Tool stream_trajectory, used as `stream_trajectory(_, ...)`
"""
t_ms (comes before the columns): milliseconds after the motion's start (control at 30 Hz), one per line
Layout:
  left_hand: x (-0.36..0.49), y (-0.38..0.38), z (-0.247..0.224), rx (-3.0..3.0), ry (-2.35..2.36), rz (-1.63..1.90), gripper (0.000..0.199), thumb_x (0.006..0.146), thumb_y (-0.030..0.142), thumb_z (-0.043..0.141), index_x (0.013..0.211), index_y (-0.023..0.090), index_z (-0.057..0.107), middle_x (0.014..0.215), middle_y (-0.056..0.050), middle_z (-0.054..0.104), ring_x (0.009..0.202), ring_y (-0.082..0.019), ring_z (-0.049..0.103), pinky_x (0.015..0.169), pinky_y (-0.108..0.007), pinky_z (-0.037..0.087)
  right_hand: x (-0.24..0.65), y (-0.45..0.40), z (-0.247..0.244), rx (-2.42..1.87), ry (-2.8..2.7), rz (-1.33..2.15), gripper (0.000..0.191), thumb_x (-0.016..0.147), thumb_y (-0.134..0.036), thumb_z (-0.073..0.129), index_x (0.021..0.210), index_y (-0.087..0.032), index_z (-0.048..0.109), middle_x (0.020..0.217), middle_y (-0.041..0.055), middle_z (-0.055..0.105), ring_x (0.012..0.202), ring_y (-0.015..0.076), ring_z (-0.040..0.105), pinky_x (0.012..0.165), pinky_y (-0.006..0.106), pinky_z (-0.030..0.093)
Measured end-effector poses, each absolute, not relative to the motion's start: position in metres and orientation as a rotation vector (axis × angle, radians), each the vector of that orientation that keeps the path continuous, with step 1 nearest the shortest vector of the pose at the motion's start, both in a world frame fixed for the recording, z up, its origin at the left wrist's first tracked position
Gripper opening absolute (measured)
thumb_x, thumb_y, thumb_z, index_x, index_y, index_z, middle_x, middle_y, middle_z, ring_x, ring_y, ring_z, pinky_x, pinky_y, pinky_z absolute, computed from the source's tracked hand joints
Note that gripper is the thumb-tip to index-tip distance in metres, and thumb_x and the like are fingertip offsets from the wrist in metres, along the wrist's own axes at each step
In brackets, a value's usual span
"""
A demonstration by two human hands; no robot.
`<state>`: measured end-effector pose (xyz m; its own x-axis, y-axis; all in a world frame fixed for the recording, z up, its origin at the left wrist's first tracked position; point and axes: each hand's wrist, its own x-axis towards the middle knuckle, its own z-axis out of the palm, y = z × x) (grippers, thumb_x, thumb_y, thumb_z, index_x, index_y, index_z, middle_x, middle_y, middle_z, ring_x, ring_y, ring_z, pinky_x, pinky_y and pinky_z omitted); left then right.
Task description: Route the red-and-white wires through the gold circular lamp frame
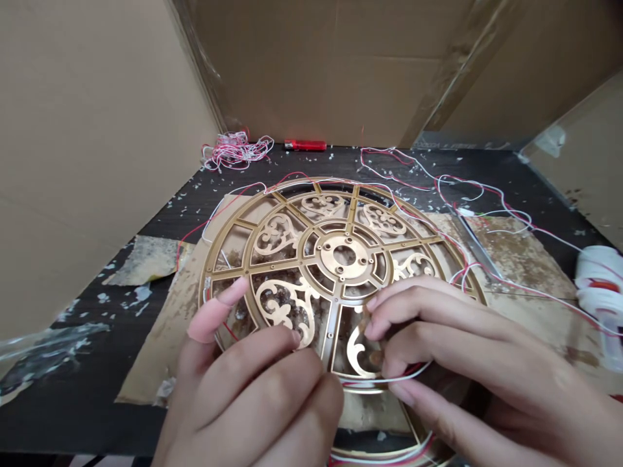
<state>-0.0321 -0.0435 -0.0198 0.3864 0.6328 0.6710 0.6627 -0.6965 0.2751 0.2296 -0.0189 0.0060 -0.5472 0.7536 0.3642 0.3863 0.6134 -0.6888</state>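
A gold openwork disc (335, 309) with spokes, scrolls and a round hub lies at a tilt, the lower part of another gold ring showing beneath its front edge. Thin red and white wires (363, 383) run along the disc's front rim between my hands. My left hand (263, 389) is closed at the front left, where the wires pass into its curled fingers; its little finger sticks out and the thumb is hidden. With thumb and fingers, my right hand (438, 344) pinches the wires at the front right rim, covering part of a scroll.
Cardboard walls (311, 71) enclose the dark table (160, 201). Stained cardboard (150, 350) lies under the disc. At the back are a wire bundle (237, 150) and a red tool handle (305, 145). White containers (598, 272) stand at right, near loose wire, a metal strip (479, 246) and scattered scraps.
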Motion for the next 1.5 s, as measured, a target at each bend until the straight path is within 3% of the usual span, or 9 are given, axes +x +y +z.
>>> stream_trajectory(167,-0.0320,-0.0427,-0.0232,-2.598,-1.187,-1.230,0.039,0.110,-0.002,0.052,0.104,0.028,0.076,0.102,0.012,0.083,0.109,-0.011,0.073,0.149,-0.041,0.031,0.2288,-0.0203,0.0046,-0.891,-2.156,0.741,0.015,0.112,-0.012,0.062,0.105,-0.022,0.070,0.120,0.0060,0.073,0.119,0.0180,0.073,0.101,0.024,0.065)
stream_trajectory(333,-0.0288,-0.0437,-0.0233,-2.581,-1.166,-1.227,0.036,0.112,-0.001,0.054,0.095,0.025,0.071,0.092,0.011,0.081,0.100,-0.009,0.076,0.149,-0.041,0.032,0.2260,-0.0201,0.0037,-1.056,-2.195,0.674,0.022,0.110,-0.041,0.078,0.103,-0.020,0.078,0.114,0.0138,0.073,0.117,0.0304,0.075,0.103,0.038,0.071)
stream_trajectory(500,-0.0336,-0.0437,-0.0185,-2.672,-1.075,-1.031,0.009,0.107,0.028,0.077,0.099,0.031,0.074,0.094,0.006,0.079,0.107,-0.020,0.082,0.141,-0.056,0.051,0.2238,-0.0179,0.0037,-1.080,-2.216,0.622,0.031,0.110,-0.051,0.081,0.104,-0.020,0.079,0.115,0.0146,0.072,0.118,0.0315,0.075,0.106,0.041,0.071)
stream_trajectory(800,-0.0300,-0.0435,-0.0192,-2.745,-1.007,-0.962,0.026,0.105,0.060,0.079,0.104,0.034,0.075,0.101,0.001,0.079,0.117,-0.026,0.081,0.134,-0.060,0.060,0.2236,-0.0189,0.0046,-1.097,-2.212,0.613,0.032,0.110,-0.051,0.081,0.103,-0.020,0.079,0.115,0.0149,0.072,0.119,0.0317,0.074,0.107,0.041,0.070)
stream_trajectory(967,-0.0308,-0.0428,-0.0182,-2.753,-1.016,-0.945,0.020,0.105,0.052,0.081,0.102,0.034,0.074,0.100,0.002,0.080,0.117,-0.026,0.081,0.134,-0.058,0.060,0.2237,-0.0200,0.0057,-1.108,-2.216,0.606,0.031,0.109,-0.050,0.081,0.103,-0.020,0.079,0.115,0.0148,0.072,0.119,0.0315,0.075,0.107,0.041,0.070)
stream_trajectory(1067,-0.0296,-0.0437,-0.0197,-2.705,-1.099,-1.000,0.011,0.109,0.032,0.075,0.098,0.032,0.073,0.096,0.005,0.079,0.113,-0.022,0.081,0.138,-0.052,0.055,0.2240,-0.0211,0.0052,-1.117,-2.224,0.600,0.027,0.109,-0.046,0.083,0.102,-0.020,0.079,0.115,0.0145,0.072,0.119,0.0314,0.075,0.107,0.041,0.070)
stream_trajectory(1200,-0.0304,-0.0487,-0.0233,-2.637,-1.223,-1.186,0.038,0.110,-0.002,0.052,0.103,0.027,0.074,0.097,0.008,0.081,0.112,-0.013,0.076,0.147,-0.044,0.037,0.2259,-0.0222,0.0037,-1.048,-2.207,0.636,0.013,0.110,-0.030,0.076,0.102,-0.021,0.076,0.117,0.0123,0.073,0.119,0.0276,0.075,0.105,0.035,0.069)
stream_trajectory(1333,-0.0362,-0.0507,-0.0231,-2.669,-1.150,-1.193,0.033,0.118,0.007,0.053,0.110,0.029,0.077,0.107,0.012,0.085,0.111,-0.010,0.077,0.149,-0.039,0.032,0.2294,-0.0224,0.0026,-0.901,-2.164,0.723,0.015,0.111,-0.011,0.063,0.106,-0.023,0.069,0.124,0.0027,0.072,0.123,0.0138,0.072,0.107,0.021,0.061)
stream_trajectory(1500,-0.0372,-0.0442,-0.0219,-2.656,-1.180,-1.190,0.028,0.125,0.018,0.052,0.127,0.029,0.078,0.117,0.013,0.086,0.120,-0.009,0.076,0.150,-0.036,0.031,0.2306,-0.0216,0.0000,-0.880,-2.163,0.760,0.014,0.115,-0.011,0.062,0.111,-0.024,0.066,0.130,-0.0016,0.071,0.129,0.0090,0.069,0.113,0.017,0.054)
